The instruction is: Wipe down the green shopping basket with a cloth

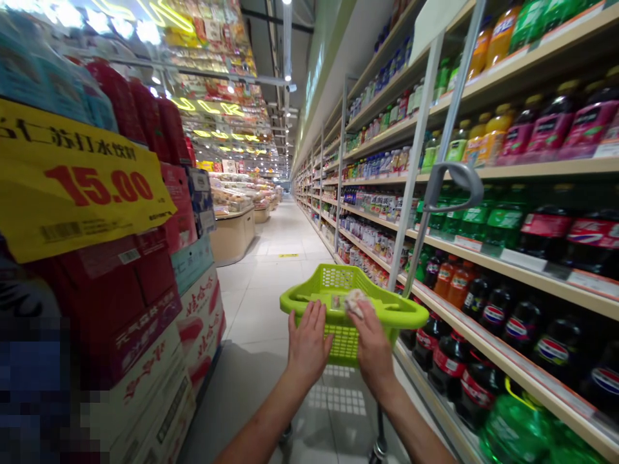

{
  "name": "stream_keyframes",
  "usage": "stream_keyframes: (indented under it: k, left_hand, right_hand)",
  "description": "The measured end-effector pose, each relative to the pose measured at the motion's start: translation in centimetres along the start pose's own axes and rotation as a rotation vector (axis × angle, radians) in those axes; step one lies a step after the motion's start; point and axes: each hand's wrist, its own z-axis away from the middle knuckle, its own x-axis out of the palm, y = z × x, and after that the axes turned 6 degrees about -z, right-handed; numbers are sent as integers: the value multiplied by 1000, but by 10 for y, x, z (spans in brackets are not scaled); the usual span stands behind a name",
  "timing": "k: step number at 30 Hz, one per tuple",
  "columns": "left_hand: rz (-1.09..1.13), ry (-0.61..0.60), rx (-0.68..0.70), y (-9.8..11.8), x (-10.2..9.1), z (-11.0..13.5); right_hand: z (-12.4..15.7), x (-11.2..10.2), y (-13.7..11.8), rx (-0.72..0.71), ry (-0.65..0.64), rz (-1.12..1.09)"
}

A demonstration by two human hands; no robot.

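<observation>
Rests the left hand point(309, 340) on the green handle point(340, 317) of a shopping cart, loosely open, with fingers extended over the bar and no separate item visible under them. Pinches a crumpled, pale wipe point(356, 301) between the bent fingers of the right hand point(373, 351), at the far side of the same handle; too blurred to tell whether touching or just above. Beyond and below, between both hands, shows the green basket point(344, 348) over a tiled floor point(242, 322), with bottle-filled shelves point(483, 171) close on the right and stacked cartons point(203, 322) on the left. Appears to be at the stage of wiping the handle while steadying the cart; cannot tell whether also pushing. To continue, probably calls for light, even pressure along the bar, with the left hand clear of the wipe's path.
</observation>
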Motion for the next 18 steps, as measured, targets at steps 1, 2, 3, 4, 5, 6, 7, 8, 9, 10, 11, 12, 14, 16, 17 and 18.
stream_keyframes:
  k: [1,2,3,4,5,6,7,8,9,10,11,12,14,16,17,18]
  left_hand:
    - [17,-4,9,2,-1,-1]
    - [40,-12,17,4,-2,-2]
    - [70,-22,14,4,-4,-4]
    - [105,-26,-4,4,-6,-7]
    - [147,-23,-27,5,-9,-10]
    - [193,-17,-43,6,-11,-15]
    - [241,-14,-40,7,-13,-20]
    - [287,-18,-21,10,-15,-25]
    - [326,-37,9,14,-16,-30]
    - [357,-71,38,19,-16,-35]
    - [377,-111,52,25,-15,-39]
    - [384,-144,48,31,-13,-42]
    - [362,-169,20,42,-7,-44]
    - [306,-143,11,50,0,-44]
    - [276,-120,11,51,4,-43]
    - [249,-96,10,50,8,-42]
  right_hand:
    - [-1,8,-8,-52,-15,-28]
    - [-2,16,-15,-92,-21,-49]
    - [-4,21,-20,-110,-18,-61]
    - [-6,25,-22,-104,-12,-63]
    - [-9,28,-23,-83,-5,-58]
    - [-11,28,-22,-52,-4,-51]
    - [-14,27,-19,-22,-10,-48]
    - [-16,25,-16,4,-21,-53]
    - [-17,21,-12,20,-40,-66]
    - [-18,16,-8,24,-70,-84]
    - [-19,10,-3,17,-117,-93]
    - [-19,3,4,12,-179,-80]
    - [-18,-13,19,26,-305,29]
    - [-18,-27,34,79,-388,189]
    - [-18,-33,40,107,-399,254]
    - [-18,-37,46,121,-395,298]
